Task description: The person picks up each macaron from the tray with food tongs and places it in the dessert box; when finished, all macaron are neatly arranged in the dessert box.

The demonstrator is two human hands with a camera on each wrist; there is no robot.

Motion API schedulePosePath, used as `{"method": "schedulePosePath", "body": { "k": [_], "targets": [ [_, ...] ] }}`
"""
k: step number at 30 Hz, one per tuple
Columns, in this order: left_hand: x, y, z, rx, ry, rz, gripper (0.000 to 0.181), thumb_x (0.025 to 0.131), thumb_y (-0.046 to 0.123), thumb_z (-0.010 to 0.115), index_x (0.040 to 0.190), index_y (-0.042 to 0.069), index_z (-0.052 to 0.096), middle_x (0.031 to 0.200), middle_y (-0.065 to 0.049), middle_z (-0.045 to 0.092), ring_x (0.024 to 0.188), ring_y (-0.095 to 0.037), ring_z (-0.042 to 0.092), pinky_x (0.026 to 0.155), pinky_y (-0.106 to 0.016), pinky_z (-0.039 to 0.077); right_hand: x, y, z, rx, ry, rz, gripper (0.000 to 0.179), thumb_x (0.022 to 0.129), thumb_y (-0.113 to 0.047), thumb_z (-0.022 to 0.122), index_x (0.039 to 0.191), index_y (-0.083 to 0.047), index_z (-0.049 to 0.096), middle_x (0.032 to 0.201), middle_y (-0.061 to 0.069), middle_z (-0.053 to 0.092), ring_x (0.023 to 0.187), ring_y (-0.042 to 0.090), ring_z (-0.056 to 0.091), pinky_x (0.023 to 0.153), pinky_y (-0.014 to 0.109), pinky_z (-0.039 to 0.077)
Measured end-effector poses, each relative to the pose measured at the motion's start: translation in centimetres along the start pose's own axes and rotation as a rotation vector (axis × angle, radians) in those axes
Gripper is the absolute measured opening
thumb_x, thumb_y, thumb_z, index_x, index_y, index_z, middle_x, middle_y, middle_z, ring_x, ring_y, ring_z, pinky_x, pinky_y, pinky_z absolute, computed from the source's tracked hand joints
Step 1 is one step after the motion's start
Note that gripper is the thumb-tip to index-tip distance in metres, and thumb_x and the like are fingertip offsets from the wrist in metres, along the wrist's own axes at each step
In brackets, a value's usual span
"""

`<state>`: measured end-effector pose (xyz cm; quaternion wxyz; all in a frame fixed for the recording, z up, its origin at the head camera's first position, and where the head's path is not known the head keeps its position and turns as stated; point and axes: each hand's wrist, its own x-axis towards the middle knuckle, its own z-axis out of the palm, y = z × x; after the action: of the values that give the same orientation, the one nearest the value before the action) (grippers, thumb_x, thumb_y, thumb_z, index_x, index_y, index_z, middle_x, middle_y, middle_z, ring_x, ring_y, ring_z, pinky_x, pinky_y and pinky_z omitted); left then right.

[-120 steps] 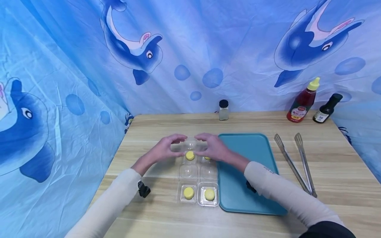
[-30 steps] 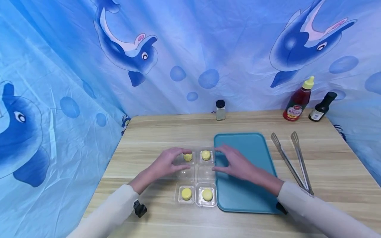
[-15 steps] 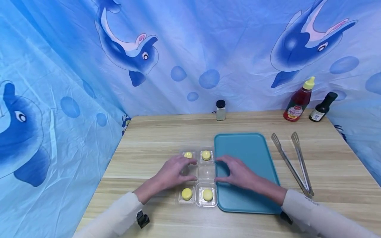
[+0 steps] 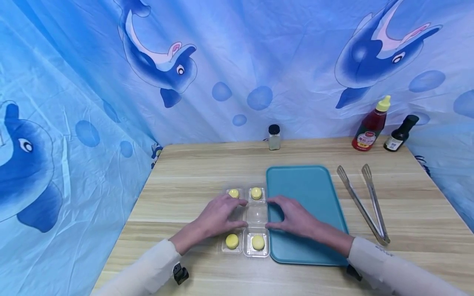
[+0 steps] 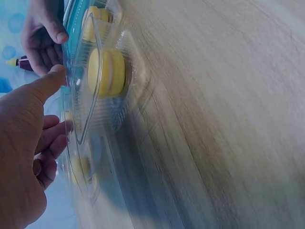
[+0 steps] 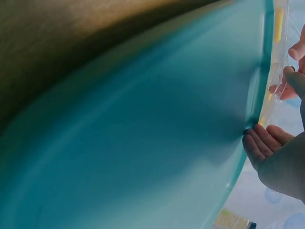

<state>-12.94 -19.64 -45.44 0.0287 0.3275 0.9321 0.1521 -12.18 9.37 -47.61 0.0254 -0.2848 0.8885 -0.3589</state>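
Observation:
Clear plastic clamshell boxes with yellow macarons stand on the table, their flat lids lying behind the front bases. My left hand [image 4: 219,217] spreads thumb and fingers along the left edge of the front right box's lid [image 4: 256,214]. At that lid's right edge, my right hand [image 4: 294,216] is spread the same way, over the tray's left rim. The front right macaron [image 4: 258,242] and front left macaron [image 4: 232,241] sit in their bases; the back right macaron [image 4: 256,193] is in view, while the back left macaron [image 4: 233,193] is partly covered by my left hand.
A teal tray [image 4: 303,242] lies right of the boxes. Metal tongs [image 4: 370,209] rest open beyond it. A small black-capped jar [image 4: 274,137], a red sauce bottle [image 4: 371,125] and a dark bottle [image 4: 401,133] stand along the back edge, before the dolphin curtain.
From the back boxes, both hands have come toward the front and now flank the front right lid. In the last half second the fingertips have moved only slightly closer to its edges.

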Motion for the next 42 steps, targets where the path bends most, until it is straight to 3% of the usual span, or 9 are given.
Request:
{"method": "schedulePosePath", "body": {
  "k": [4, 17, 19, 21, 27, 29, 34, 38, 42],
  "targets": [
    [0.0, 0.1, 0.0, 0.005, -0.002, 0.004, 0.067, 0.087, 0.054, 0.084, 0.14, 0.016, 0.067, 0.132, 0.001, 0.072, 0.124, -0.023, 0.063, 0.125, -0.056, 0.034, 0.0, 0.0, 0.1, 0.005, 0.007, 0.003, 0.07, 0.082, -0.031, 0.094, 0.137, 0.0, 0.065, 0.136, 0.016, 0.069, 0.129, 0.035, 0.063, 0.11, 0.053, 0.052],
    [-0.3, 0.6, -0.5, -0.046, 0.022, 0.029, 0.065, 0.086, 0.048, 0.087, 0.139, 0.014, 0.068, 0.126, 0.002, 0.074, 0.119, -0.022, 0.066, 0.122, -0.055, 0.039, -0.5, -0.6, -0.1, 0.022, 0.02, 0.002, 0.069, 0.082, -0.031, 0.094, 0.138, -0.002, 0.065, 0.134, 0.013, 0.07, 0.123, 0.031, 0.067, 0.105, 0.051, 0.056],
    [-0.5, 0.7, -0.7, -0.073, 0.028, 0.027, 0.066, 0.086, 0.047, 0.088, 0.139, 0.014, 0.067, 0.127, 0.002, 0.073, 0.117, -0.02, 0.067, 0.124, -0.055, 0.036, -0.6, -0.7, -0.2, 0.041, 0.026, -0.001, 0.069, 0.082, -0.03, 0.094, 0.137, -0.002, 0.066, 0.131, 0.012, 0.071, 0.118, 0.03, 0.068, 0.101, 0.05, 0.059],
    [-0.5, 0.9, -0.9, -0.102, 0.039, 0.024, 0.068, 0.085, 0.046, 0.089, 0.141, 0.014, 0.065, 0.126, 0.001, 0.073, 0.116, -0.019, 0.066, 0.12, -0.054, 0.041, -0.6, -0.9, -0.4, 0.073, 0.033, 0.002, 0.068, 0.082, -0.029, 0.094, 0.137, -0.001, 0.066, 0.127, 0.012, 0.072, 0.113, 0.03, 0.069, 0.097, 0.05, 0.06],
    [-0.3, 1.1, -1.4, -0.24, 0.109, 0.015, 0.079, 0.082, 0.04, 0.093, 0.147, 0.011, 0.059, 0.133, -0.004, 0.065, 0.115, -0.017, 0.065, 0.095, -0.039, 0.06, -0.5, -1.5, -1.3, 0.171, 0.075, -0.012, 0.067, 0.082, -0.021, 0.093, 0.14, -0.003, 0.064, 0.125, 0.013, 0.071, 0.11, 0.032, 0.069, 0.095, 0.051, 0.061],
    [-0.2, 1.2, -1.5, -0.306, 0.141, 0.018, 0.082, 0.081, 0.034, 0.095, 0.15, 0.01, 0.057, 0.135, -0.006, 0.062, 0.116, -0.018, 0.065, 0.094, -0.037, 0.06, -0.4, -1.6, -1.5, 0.201, 0.097, -0.033, 0.066, 0.082, -0.017, 0.093, 0.14, -0.005, 0.063, 0.125, 0.014, 0.072, 0.11, 0.033, 0.07, 0.096, 0.052, 0.061],
    [0.2, 1.4, -2.0, -0.418, 0.201, 0.029, 0.089, 0.079, 0.028, 0.096, 0.154, 0.01, 0.053, 0.136, -0.007, 0.06, 0.118, -0.028, 0.066, 0.1, -0.048, 0.06, -0.1, -1.7, -2.0, 0.282, 0.155, -0.094, 0.069, 0.081, -0.008, 0.094, 0.142, -0.008, 0.062, 0.128, 0.014, 0.071, 0.11, 0.036, 0.072, 0.101, 0.051, 0.059],
    [0.5, 1.6, -2.5, -0.435, 0.215, 0.036, 0.09, 0.079, 0.028, 0.097, 0.155, 0.012, 0.052, 0.143, -0.004, 0.059, 0.119, -0.032, 0.066, 0.1, -0.053, 0.059, -0.1, -1.8, -2.3, 0.306, 0.184, -0.121, 0.072, 0.08, -0.005, 0.093, 0.144, -0.01, 0.061, 0.135, 0.013, 0.068, 0.111, 0.035, 0.071, 0.103, 0.049, 0.059],
    [0.7, 1.7, -2.8, -0.436, 0.229, 0.076, 0.088, 0.08, 0.026, 0.096, 0.155, 0.011, 0.052, 0.147, -0.004, 0.059, 0.124, -0.026, 0.065, 0.102, -0.051, 0.059, 0.0, -2.0, -2.5, 0.344, 0.189, -0.122, 0.074, 0.081, -0.004, 0.093, 0.146, -0.011, 0.059, 0.139, 0.009, 0.065, 0.112, 0.029, 0.072, 0.103, 0.047, 0.059]
  ]
}}
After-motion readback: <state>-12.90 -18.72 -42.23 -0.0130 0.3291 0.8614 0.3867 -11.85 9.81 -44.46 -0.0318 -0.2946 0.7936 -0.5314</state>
